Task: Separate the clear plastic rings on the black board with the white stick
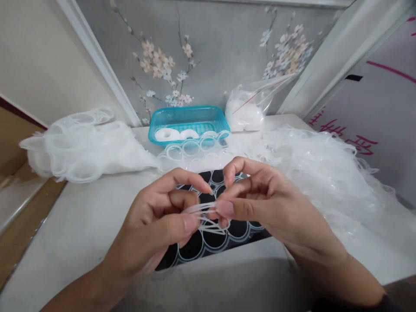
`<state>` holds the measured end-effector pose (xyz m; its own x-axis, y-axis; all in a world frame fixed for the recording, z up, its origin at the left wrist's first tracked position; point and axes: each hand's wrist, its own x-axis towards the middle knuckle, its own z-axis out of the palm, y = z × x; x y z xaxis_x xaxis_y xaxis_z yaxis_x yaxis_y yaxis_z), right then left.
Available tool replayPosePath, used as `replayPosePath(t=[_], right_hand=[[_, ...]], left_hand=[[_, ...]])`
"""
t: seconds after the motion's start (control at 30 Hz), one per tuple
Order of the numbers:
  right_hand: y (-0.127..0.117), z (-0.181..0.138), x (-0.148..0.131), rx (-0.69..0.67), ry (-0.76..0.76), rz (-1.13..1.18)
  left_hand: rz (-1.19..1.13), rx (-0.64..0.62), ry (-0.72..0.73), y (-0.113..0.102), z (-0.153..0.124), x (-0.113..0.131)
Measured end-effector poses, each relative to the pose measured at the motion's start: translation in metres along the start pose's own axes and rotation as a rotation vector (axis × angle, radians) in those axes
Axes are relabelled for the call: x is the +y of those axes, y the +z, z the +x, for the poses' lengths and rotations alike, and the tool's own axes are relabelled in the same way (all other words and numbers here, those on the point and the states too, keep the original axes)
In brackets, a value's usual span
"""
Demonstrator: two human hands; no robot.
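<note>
My left hand [152, 225] pinches one end of several thin, whitish, translucent loops [206, 208] between thumb and fingers. The other end is gripped by my right hand [266, 203], its thumb pressed over the strands and its index finger raised and bent. The loops span the short gap between both hands. Beneath them lies a black board [191, 246] with a sheet of joined clear rings [214, 247] on it. My hands cover part of the board and sheet.
A blue plastic basket [191, 113] with white rings [167, 134] stands at the back, beside a clear zip bag [247, 113] of white material. Piles of translucent ring sheets lie left [87, 149] and right [321, 169] on the white table [78, 225]. A floral panel [214, 47] rises behind.
</note>
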<state>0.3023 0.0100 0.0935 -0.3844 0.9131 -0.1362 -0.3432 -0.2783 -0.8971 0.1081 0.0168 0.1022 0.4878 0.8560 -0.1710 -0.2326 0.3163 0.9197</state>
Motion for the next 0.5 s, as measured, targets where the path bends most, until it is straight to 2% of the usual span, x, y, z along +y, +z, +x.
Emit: replayPosePath(t=[0.5], right_hand=[[-0.0035, -0.001, 0.0021, 0.003, 0.0, 0.012]], left_hand=[[-0.089, -0.028, -0.117, 0.0, 0.0054, 0.0032]])
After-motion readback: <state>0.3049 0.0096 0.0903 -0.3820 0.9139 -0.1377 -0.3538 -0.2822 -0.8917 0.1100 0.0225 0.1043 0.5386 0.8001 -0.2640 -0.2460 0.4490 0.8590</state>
